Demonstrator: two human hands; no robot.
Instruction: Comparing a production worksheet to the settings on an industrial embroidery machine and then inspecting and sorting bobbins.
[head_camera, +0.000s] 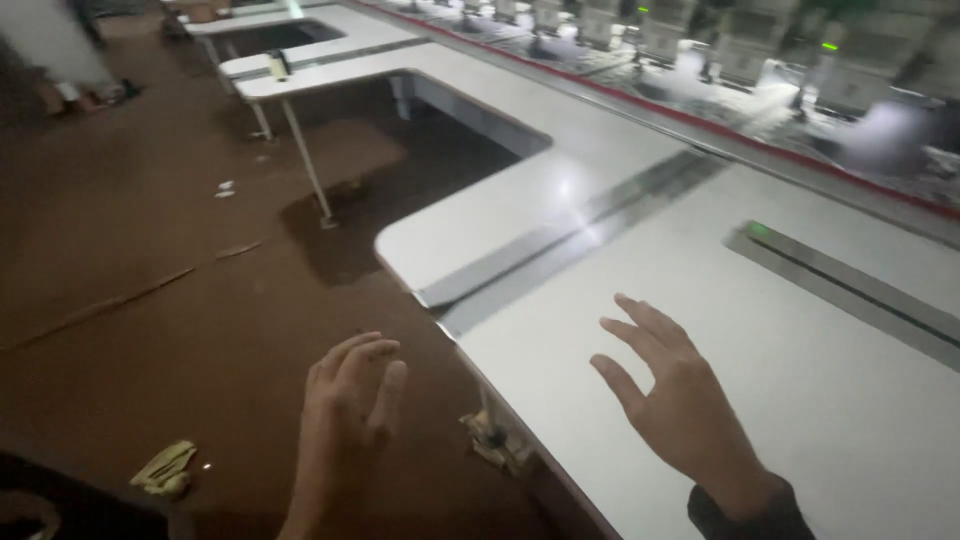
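My left hand (347, 415) hovers over the brown floor just left of the white table's near edge, fingers apart and slightly curled, holding nothing. My right hand (672, 395) is spread above the white tabletop (800, 380), empty, with a dark sleeve at the wrist. Whether it touches the surface I cannot tell. A grey metal slot (850, 285) runs across the table to the right of this hand.
A long white worktable (520, 200) with cut-out bays stretches away, thin metal legs (305, 160) below. Along its far side stands a row of machine heads (720, 50) behind a red rail. A yellowish rag (165, 468) lies on the floor at lower left.
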